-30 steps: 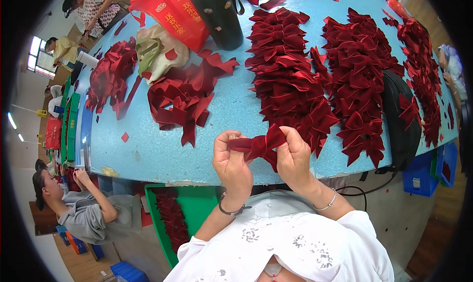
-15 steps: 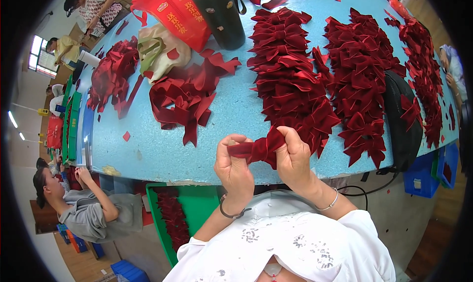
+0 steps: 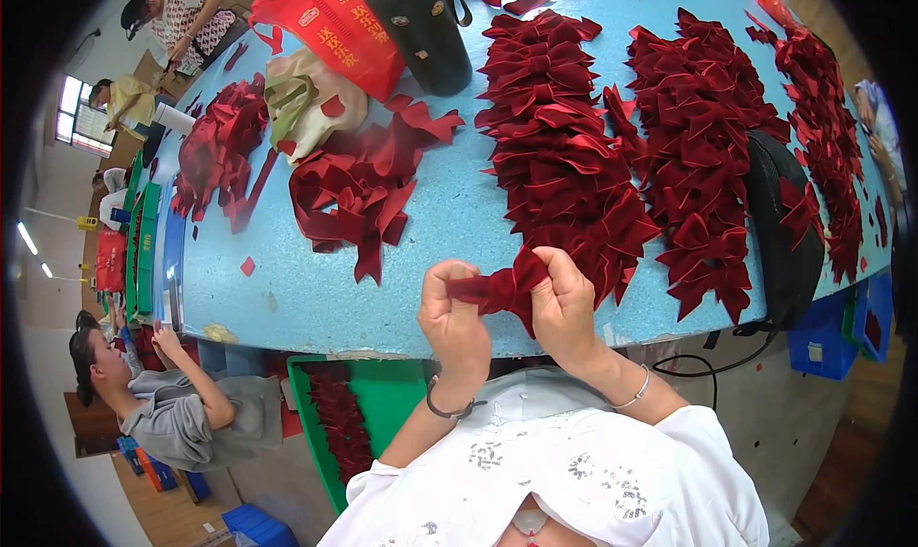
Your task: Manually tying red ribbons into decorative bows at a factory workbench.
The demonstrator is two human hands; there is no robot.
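Note:
Between my two hands, over the near edge of the blue table (image 3: 325, 310), is a dark red velvet bow (image 3: 497, 289). My left hand (image 3: 453, 319) pinches its left end between thumb and fingers. At the other side, my right hand (image 3: 566, 308) grips the bow near its right loop, covering part of it. Just beyond my hands a thick row of finished red bows (image 3: 564, 155) stretches away from me. A second row of bows (image 3: 693, 164) lies to its right. Loose red ribbon strips (image 3: 354, 188) are heaped to the left.
A dark tumbler (image 3: 418, 35), a red bag (image 3: 330, 31) and a cream cloth bag (image 3: 311, 102) stand at the back. On the right lies a black bag (image 3: 779, 231). A green crate (image 3: 397, 394) with bows sits below the table edge. A co-worker (image 3: 177, 394) sits at left.
Both hands keep their grip on the bow. Its right loop has turned slightly, with its lower tip now hanging a little lower by my right hand.

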